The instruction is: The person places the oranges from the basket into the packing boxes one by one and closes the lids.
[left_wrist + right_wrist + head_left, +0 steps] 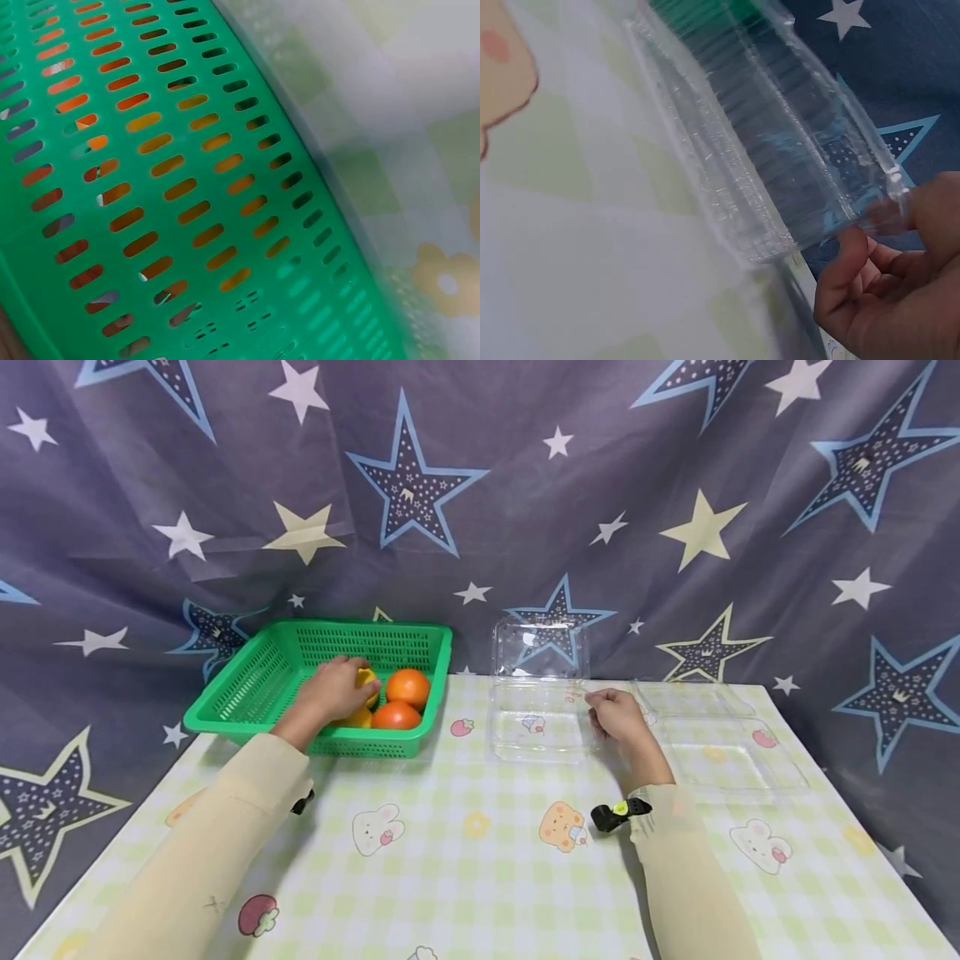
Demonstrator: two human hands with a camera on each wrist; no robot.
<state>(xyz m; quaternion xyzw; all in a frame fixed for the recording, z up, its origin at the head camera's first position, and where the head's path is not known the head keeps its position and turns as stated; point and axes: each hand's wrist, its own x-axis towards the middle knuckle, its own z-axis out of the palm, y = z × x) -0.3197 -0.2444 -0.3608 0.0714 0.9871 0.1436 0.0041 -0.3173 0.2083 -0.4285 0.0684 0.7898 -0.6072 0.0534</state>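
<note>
My left hand (328, 690) reaches into a green slotted basket (375, 744), its fingers curled over a yellow fruit (368, 679). Below that lies another yellow fruit (358, 718), partly covered by the hand. Beside them sit a round orange fruit (408, 688) and a redder one (396, 717). In the left wrist view the basket wall (165, 225) hides the hand almost wholly; fruit colours show through its slots. With thumb and fingers my right hand (619, 717) pinches the right edge of a clear plastic box (536, 727), whose lid (540, 643) stands raised behind it.
A second clear plastic box (720, 764), also opened out, lies to the right of my right hand. A checked cloth with cartoon prints covers the table (465, 893). Behind the table hangs a dark star-patterned curtain (495, 527).
</note>
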